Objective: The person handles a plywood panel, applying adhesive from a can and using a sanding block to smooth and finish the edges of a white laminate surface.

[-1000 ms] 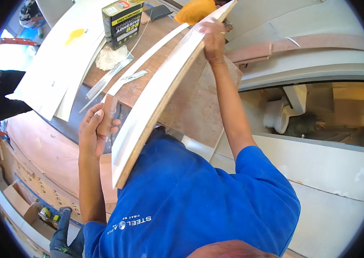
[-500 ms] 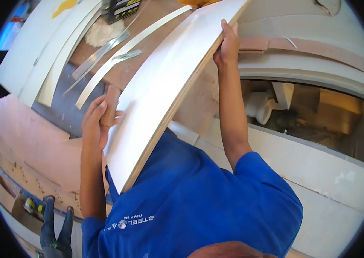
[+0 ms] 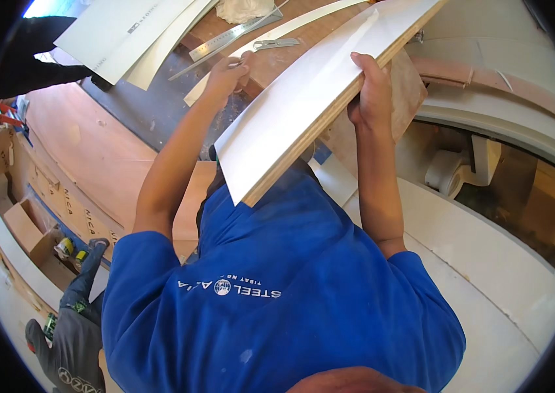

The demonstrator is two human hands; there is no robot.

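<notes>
A white-faced plywood panel (image 3: pixel 297 92) leans diagonally in front of my chest, its layered edge toward me. My right hand (image 3: pixel 373 98) is closed round that edge, thumb over the white face. My left hand (image 3: pixel 225 80) is off the panel, over the work surface beside its far left side. The left fingers are curled together, and what they hold, if anything, is hard to make out. Just past them lie a grey utility knife (image 3: pixel 277 43) and a metal ruler (image 3: pixel 228 39). A long pale strip (image 3: pixel 310 18) curves behind the knife.
White sheets (image 3: pixel 136 29) are stacked at the far left, near a crumpled pale bundle (image 3: pixel 244 9). A person's legs (image 3: pixel 79 327) show at the lower left, below a cardboard box (image 3: pixel 28 226). On the right, a framed opening holds a white rounded fixture (image 3: pixel 447 173).
My left hand has moved away from the panel, forward and right toward the knife; the brown block it held is no longer plain. The panel and right hand have shifted up and right in view.
</notes>
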